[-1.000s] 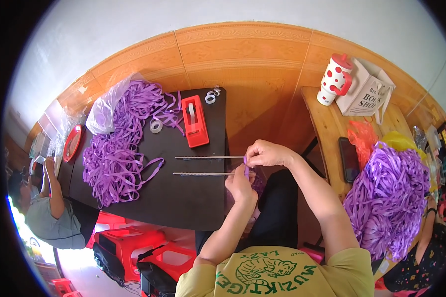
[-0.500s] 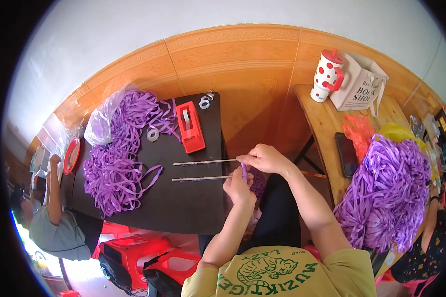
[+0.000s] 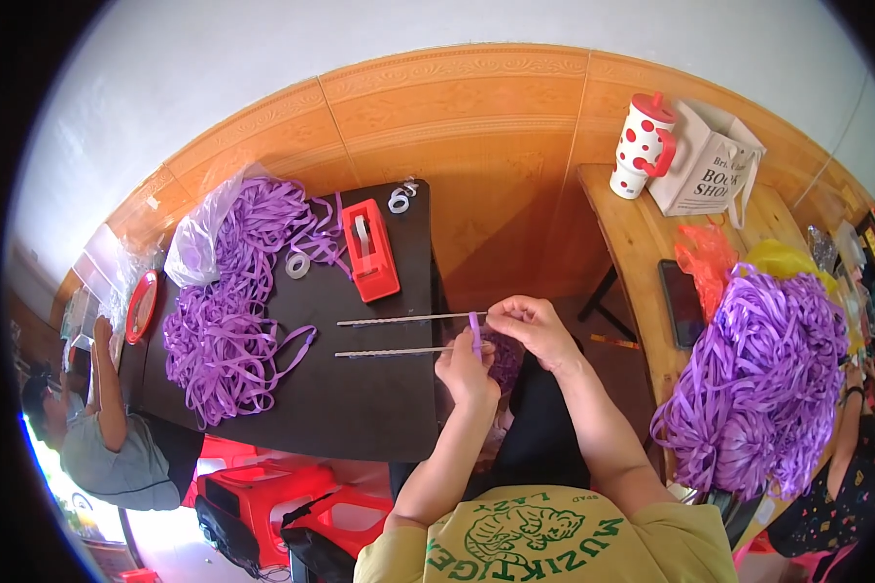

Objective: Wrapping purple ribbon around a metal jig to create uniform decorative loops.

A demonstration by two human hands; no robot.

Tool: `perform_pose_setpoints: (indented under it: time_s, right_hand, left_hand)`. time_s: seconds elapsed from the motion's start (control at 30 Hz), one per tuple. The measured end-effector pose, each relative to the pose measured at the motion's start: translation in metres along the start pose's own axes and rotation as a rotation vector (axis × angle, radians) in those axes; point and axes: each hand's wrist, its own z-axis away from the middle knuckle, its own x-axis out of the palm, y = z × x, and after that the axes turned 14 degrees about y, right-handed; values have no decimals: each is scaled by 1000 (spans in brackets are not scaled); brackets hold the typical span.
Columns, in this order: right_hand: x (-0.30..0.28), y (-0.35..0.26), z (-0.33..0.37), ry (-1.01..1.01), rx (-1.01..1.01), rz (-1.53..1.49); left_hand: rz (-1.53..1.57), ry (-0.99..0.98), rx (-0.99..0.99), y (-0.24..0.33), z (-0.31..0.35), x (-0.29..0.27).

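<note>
Two thin metal rods, a far rod (image 3: pixel 408 319) and a near rod (image 3: pixel 389 353), lie parallel and reach past the right edge of the dark table. A short strip of purple ribbon (image 3: pixel 474 328) stands up across the rods near their right ends. My left hand (image 3: pixel 469 374) is closed on the ribbon's lower part, beside the near rod's end. At the far rod's right end, my right hand (image 3: pixel 537 332) has thumb and forefinger pinched together. Whatever is between those fingertips is too small to make out.
On the dark table (image 3: pixel 360 418) lie a heap of purple ribbon (image 3: pixel 219 355), a red tape dispenser (image 3: pixel 369 253) and tape rolls (image 3: pixel 298 265). The wooden table (image 3: pixel 642 262) at right holds a dotted tumbler (image 3: pixel 642 146), paper bag (image 3: pixel 705 165), phone (image 3: pixel 681 301) and ribbon pile (image 3: pixel 749 379). People sit at both sides.
My right hand has moved a little to the right, away from the ribbon's top, which now shows free. My left hand stays nearly in place.
</note>
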Motion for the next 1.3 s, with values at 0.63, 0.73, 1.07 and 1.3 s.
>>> perform_pose_setpoints:
  time_s: [0.63, 0.73, 1.07, 1.3]
  right_hand:
    - [11, 42, -18, -171, 72, -242]
    - [14, 48, -22, -272, 134, -375]
    - [26, 75, -48, -604, 179, -673]
    - [27, 76, -52, -587, 261, -614]
  left_hand:
    - [105, -155, -18, -3, 4, -14]
    - [124, -155, -38, -2, 9, -15]
    - [323, -260, -26, -6, 9, -21]
    - [356, -292, -44, -12, 0, -22]
